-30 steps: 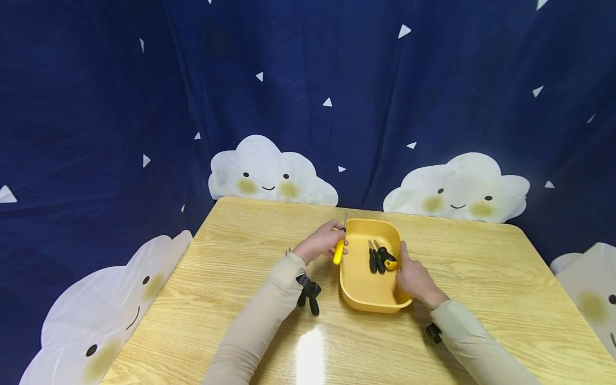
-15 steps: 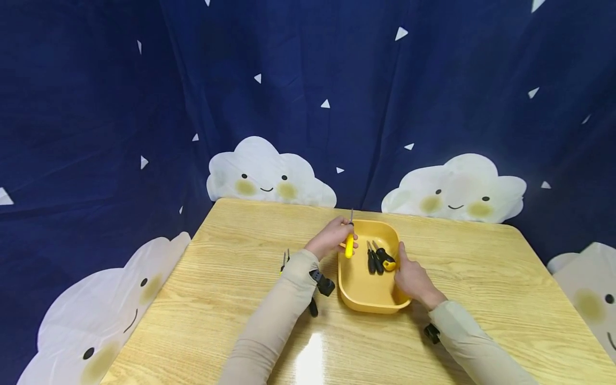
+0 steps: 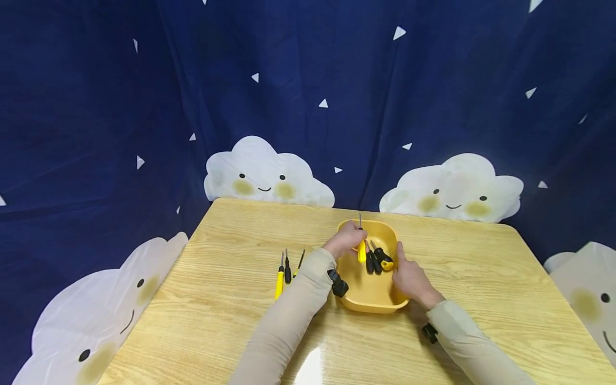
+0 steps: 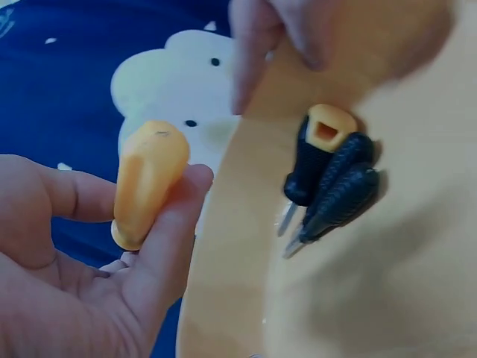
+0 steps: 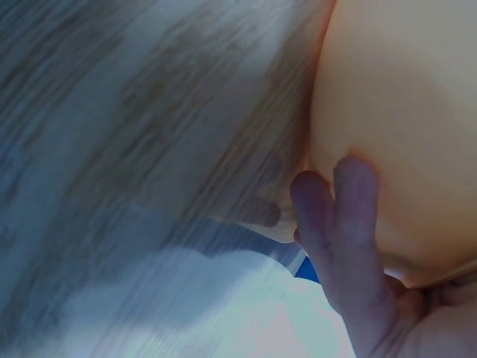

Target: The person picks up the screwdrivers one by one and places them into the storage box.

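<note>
Screwdriver (image 3: 361, 252) with a yellow handle is pinched between the thumb and fingers of a person's left hand (image 3: 344, 238), its shaft pointing towards the far edge of a wooden desk (image 3: 481, 278). It appears over the left side of a yellow tray (image 3: 371, 295), near the tools in it, while the left wrist view shows the rounded handle end beside the rim and apart from it. The right hand (image 3: 412, 278) grips the tray's right wall, with two straight fingers lying along the outside in the right wrist view. Inside the tray, a black-handled screwdriver (image 3: 369, 262) and a second black-handled one (image 3: 377, 265) lie side by side, and a stubby black-and-yellow tool (image 3: 384, 260) lies against them, its end marked by a square-looking hole. On the desk to the left of the tray, another yellow screwdriver (image 3: 279, 282) and a slim black screwdriver (image 3: 287, 270) lie close together, with a third, yellow-handled tool (image 3: 296, 271) partly hidden by the left forearm. Light sleeves (image 3: 289, 326) cover both arms, and a black device (image 3: 339, 286) sits at the left wrist. Behind the desk hangs a dark blue curtain (image 3: 289, 64) with white triangles and smiling clouds (image 3: 264, 176)
</note>
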`<state>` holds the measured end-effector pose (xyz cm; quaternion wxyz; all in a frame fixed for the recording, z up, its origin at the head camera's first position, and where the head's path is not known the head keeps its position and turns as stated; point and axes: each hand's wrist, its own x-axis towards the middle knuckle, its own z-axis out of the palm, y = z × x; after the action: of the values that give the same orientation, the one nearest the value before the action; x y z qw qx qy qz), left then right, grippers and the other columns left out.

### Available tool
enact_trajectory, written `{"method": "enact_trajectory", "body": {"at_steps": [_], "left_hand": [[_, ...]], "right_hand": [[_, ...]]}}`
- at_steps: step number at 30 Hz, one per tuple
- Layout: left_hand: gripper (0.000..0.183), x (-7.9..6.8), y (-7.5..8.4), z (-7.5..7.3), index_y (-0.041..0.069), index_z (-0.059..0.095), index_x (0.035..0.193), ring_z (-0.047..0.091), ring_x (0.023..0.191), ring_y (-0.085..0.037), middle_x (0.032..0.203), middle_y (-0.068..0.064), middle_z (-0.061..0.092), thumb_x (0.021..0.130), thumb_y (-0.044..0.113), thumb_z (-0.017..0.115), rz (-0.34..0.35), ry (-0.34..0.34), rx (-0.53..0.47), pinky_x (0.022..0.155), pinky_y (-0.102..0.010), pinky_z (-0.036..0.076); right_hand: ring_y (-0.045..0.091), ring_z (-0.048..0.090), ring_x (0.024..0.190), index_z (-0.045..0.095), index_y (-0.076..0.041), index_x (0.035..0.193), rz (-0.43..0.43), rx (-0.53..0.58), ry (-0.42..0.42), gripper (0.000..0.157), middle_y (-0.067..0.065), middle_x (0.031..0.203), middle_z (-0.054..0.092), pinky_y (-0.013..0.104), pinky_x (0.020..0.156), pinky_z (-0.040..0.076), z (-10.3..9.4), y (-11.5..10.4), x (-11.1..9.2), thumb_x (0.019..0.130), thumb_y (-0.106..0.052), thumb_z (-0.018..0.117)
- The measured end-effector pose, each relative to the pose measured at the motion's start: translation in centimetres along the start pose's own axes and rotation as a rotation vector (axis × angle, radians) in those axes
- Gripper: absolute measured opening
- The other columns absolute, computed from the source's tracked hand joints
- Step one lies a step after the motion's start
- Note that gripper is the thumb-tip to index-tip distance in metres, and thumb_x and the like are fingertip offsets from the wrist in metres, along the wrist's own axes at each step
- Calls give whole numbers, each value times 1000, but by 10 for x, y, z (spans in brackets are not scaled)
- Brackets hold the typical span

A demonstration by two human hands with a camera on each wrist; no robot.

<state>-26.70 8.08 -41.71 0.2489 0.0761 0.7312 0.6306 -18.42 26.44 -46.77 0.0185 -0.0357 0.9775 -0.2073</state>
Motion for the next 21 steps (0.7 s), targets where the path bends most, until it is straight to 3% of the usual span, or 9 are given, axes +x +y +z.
{"method": "enact_trajectory", "body": {"at_steps": [7,12,17,21], "left_hand": [[12,7,-5,12,1,42,102,66,74,-30,102,-27,59,94,8,48,-38,45,31,62,-38,55],[15,12,-6,16,0,42,106,63,65,-23,103,-28,61,95,9,46,-70,53,44,70,-42,55],[18,14,-10,23,-9,50,102,66,70,-30,102,-28,61,92,5,46,-77,44,64,70,-43,55],[19,15,-13,29,-10,51,104,65,72,-31,93,-20,58,89,1,49,-96,64,75,71,-44,55]], "right_hand": [[27,55,56,-1,7,147,-12,-6,20,76,30,76,59,44,53,47,0,1,0,86,-2,43],[29,57,59,-1,6,147,-12,-4,22,76,33,80,59,45,55,48,1,3,1,86,-3,43],[27,55,56,0,7,147,-13,-5,24,75,29,75,59,42,52,46,3,5,1,86,-3,43],[24,51,52,0,7,147,-16,-2,19,74,22,67,57,38,48,43,3,4,1,87,-2,42]]}}
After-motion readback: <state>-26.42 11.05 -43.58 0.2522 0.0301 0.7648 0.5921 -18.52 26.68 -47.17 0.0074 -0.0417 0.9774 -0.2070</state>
